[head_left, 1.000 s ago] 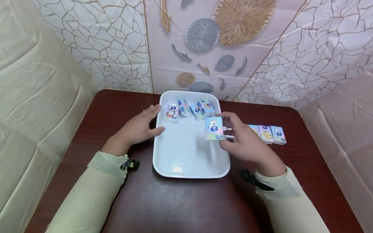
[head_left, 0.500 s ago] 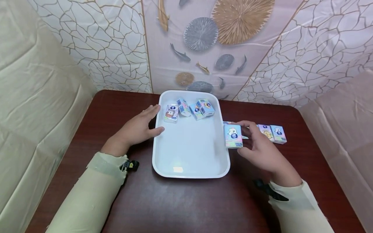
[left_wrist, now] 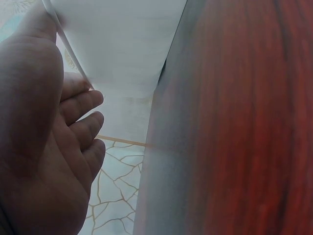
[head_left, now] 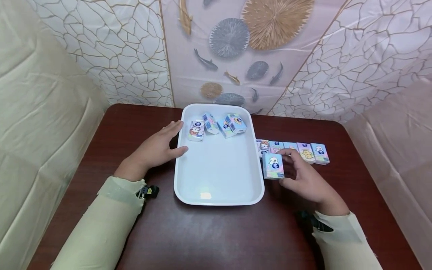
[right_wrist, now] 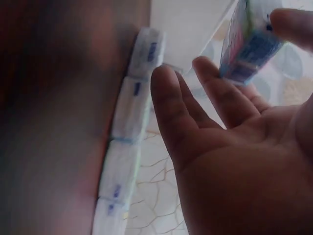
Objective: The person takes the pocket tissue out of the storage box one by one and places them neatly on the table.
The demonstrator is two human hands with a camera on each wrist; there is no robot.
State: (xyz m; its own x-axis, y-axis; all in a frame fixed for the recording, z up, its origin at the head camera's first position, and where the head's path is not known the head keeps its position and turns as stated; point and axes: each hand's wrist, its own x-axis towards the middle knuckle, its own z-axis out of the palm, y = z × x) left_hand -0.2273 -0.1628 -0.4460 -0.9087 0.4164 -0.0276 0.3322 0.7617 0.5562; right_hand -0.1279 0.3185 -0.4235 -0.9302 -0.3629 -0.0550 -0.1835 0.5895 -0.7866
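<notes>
Between the thumb and fingers of my right hand (head_left: 305, 178) is a small blue-and-pink tissue pack (head_left: 273, 166) with a white cartoon figure on it. It is held just off the right rim of the white tray (head_left: 219, 187), in front of a row of similar packs. In the right wrist view, the held pack (right_wrist: 249, 44) shows wrapped in clear film. My left hand (head_left: 152, 152) rests at the tray's left rim, fingers extended and thumb reaching over the edge. The left wrist view shows that hand (left_wrist: 54, 127) beside the tray's outer wall (left_wrist: 117, 44).
Several tissue packs (head_left: 197, 131) lie loosely at the far end inside the tray, one leaning on another (head_left: 236, 123). Right of the tray a row of packs (head_left: 306, 153) stands side by side on the dark red table (head_left: 216, 236). A patterned cloth (head_left: 135, 56) hangs behind.
My right hand has carried the tissue pack from over the tray out past its right rim, then slightly nearer to me. The left hand has stayed at the tray's left rim.
</notes>
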